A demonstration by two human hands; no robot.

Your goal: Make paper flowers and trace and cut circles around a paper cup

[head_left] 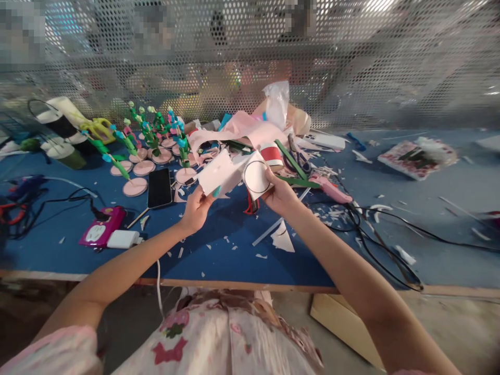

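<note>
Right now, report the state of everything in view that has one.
Left hand: pinching white paper
Right hand: gripping circle-marked paper
Phone: face up, screen dark
Purple power strip: black cable attached
Pink glue gun: lying down
Plastic bag: crumpled
Paper scraps: scattered

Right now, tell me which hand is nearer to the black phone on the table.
Left. The left hand, gripping pale paper, is just right of the black phone; the right hand, on a piece marked with a circle, is clearly farther right.

Pale paper (216,174) and a card (257,176) (black circle drawn on it) tilt above the table (234,263).
</note>
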